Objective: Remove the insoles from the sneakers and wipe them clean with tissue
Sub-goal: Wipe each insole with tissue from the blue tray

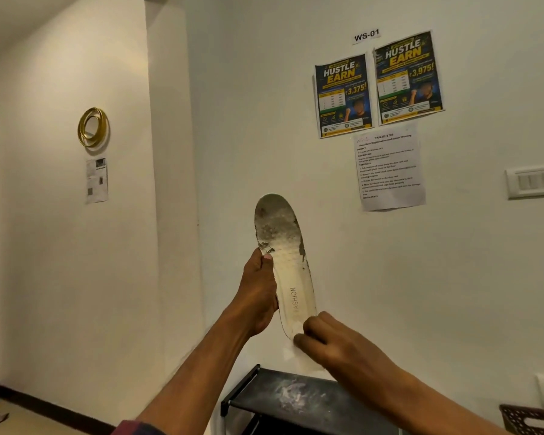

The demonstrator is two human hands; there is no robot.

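A worn cream foam insole [288, 265] stands upright in the air, toe end up, between both hands. The left hand [258, 293] grips its left edge about halfway along, fingers wrapped behind and thumb pressed on the front face. The right hand [330, 340] curls round a crumpled white tissue [292, 354] and holds it against the heel end. A plain white wall [248, 120] lies behind, its corner edge to the left; a dusty black rack top [258, 400] sits just below the hands. The toe half is grey and grimy, with dark flaking along the edges; the heel half looks paler and reads "FASHION".
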